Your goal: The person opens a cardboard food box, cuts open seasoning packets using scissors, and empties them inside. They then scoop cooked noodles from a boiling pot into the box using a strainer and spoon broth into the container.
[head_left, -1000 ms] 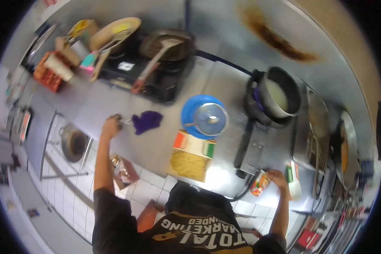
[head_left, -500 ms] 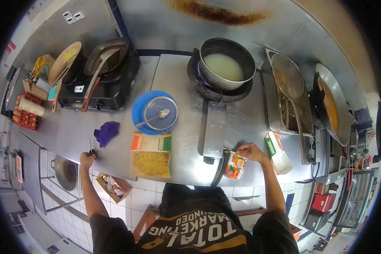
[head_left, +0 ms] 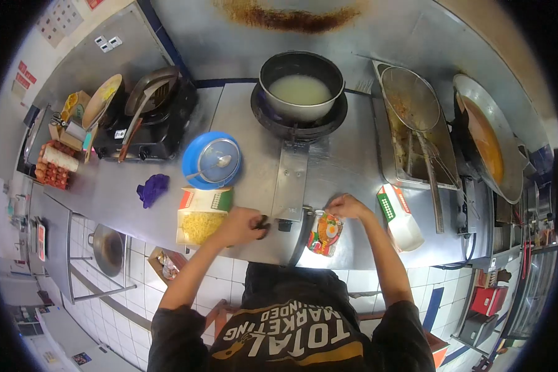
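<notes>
My left hand (head_left: 239,226) is closed round the black handles of a pair of scissors (head_left: 263,227); the blades are hard to make out. It hovers at the right side of an open paper box of yellow noodles (head_left: 203,228). My right hand (head_left: 347,206) pinches the upper right corner of a red and white instant noodle packet (head_left: 325,234), with a fried egg printed on it, near the counter's front edge. Behind the noodle box, a blue bowl (head_left: 191,159) carries a lid or strainer with a spoon (head_left: 212,166) on top.
A pot of cloudy liquid (head_left: 301,106) stands on the burner ahead. An empty-looking paper box (head_left: 403,223) lies to the right, beside a metal tray (head_left: 387,167) with a strainer (head_left: 410,99). A purple cloth (head_left: 152,190) and a black stove (head_left: 146,146) are on the left.
My left hand has moved right with the scissors, from beside the purple cloth to the noodle box. My right hand still pinches the packet. The view has shifted slightly.
</notes>
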The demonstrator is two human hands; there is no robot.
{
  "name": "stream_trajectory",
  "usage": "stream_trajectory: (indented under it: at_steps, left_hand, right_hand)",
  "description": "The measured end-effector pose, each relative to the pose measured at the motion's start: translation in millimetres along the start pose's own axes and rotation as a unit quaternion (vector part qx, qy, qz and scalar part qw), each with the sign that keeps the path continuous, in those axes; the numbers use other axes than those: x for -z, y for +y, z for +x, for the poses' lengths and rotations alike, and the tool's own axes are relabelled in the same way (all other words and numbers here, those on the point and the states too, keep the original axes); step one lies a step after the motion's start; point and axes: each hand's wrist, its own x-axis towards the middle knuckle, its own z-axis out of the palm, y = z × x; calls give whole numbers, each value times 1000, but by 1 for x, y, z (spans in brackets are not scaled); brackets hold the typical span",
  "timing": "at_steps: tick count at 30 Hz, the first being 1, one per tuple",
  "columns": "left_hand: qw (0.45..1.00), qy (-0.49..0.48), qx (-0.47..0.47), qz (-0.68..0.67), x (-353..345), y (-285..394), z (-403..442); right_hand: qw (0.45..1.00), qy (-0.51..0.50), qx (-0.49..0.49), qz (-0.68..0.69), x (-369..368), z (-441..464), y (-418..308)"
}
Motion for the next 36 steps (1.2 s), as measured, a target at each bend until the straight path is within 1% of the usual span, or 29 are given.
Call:
stream_trajectory:
  at_steps: [1, 2, 3, 4, 5, 6, 8, 9, 11, 12, 14, 15, 17, 18, 20, 22, 23, 24, 25, 26, 27, 29, 30, 32, 36]
  left_hand:
    - [1000, 2, -4, 3, -7, 9, 11]
    - [999, -20, -12, 38, -12, 17, 21]
    - [996, -43, -18, 73, -17, 24, 29]
    - [996, -41, -21, 75, -21, 29, 34]
    - [990, -50, -26, 128, -23, 35, 39]
    - [981, -58, -31, 180, -24, 40, 42]
    - [976, -62, -34, 204, -24, 53, 44]
    - [971, -71, -40, 227, -23, 59, 44]
    - [963, -70, -53, 256, -27, 61, 48]
    - [955, -69, -64, 283, -28, 62, 50]
    - [946, -74, -67, 309, -27, 65, 52]
    - [938, -79, -69, 331, -25, 68, 53]
    - [932, -81, -78, 345, -23, 73, 57]
    - [926, -86, -85, 358, -23, 75, 58]
    - [923, -85, -81, 365, -21, 82, 61]
    - [922, -84, -74, 371, -15, 88, 63]
    - [921, -84, -89, 369, -13, 91, 63]
    - [920, -86, -104, 367, -12, 92, 61]
    - [923, -85, -100, 363, -13, 93, 61]
    - [918, -94, -122, 364, -13, 95, 61]
    - [914, -103, -143, 366, -14, 97, 62]
    - [907, -110, -153, 376, -15, 102, 66]
    - [898, -119, -165, 390, -17, 104, 68]
    - [896, -123, -168, 393, -21, 106, 73]
    - [886, -132, -177, 407, -23, 110, 76]
  right_hand:
    - [996, 24, 34, -75, -2, 5, 3]
    - [985, 48, 67, -150, -2, 8, 2]
    - [985, 52, 69, -152, -5, 7, 2]
    - [988, 80, 75, -112, -11, 4, 4]
    - [988, 108, 81, -72, -15, 1, 6]
    - [988, 109, 85, -73, -16, -2, 8]
    - [992, 75, 62, 85, -17, -5, 14]
    - [991, 76, 64, 86, -18, -3, 17]
    - [994, 40, 76, 69, -15, -1, 14]
    - [994, 43, 79, 68, -13, -2, 9]
    - [997, 63, 33, -34, -11, -5, 1]
    - [997, 64, 34, -34, -11, -3, 2]
    - [996, 80, -19, 22, -14, -2, 3]
    - [997, 78, -19, 19, -16, -11, -5]
    - [988, 155, 11, 28, -19, -36, -24]
    - [985, 166, 29, 26, -20, -66, -41]
    - [982, 180, 44, 30, -21, -79, -49]
    - [983, 174, 44, 26, -24, -92, -56]
    - [978, 192, 82, 25, -27, -103, -64]
    - [970, 210, 121, 23, -29, -111, -71]
    - [971, 207, 121, 20, -30, -117, -76]
    - [925, 262, 244, -128, -33, -124, -83]
    - [925, 259, 244, -130, -36, -124, -84]
    - [899, 297, 252, -198, -42, -124, -85]
    - [878, 322, 263, -238, -47, -123, -86]
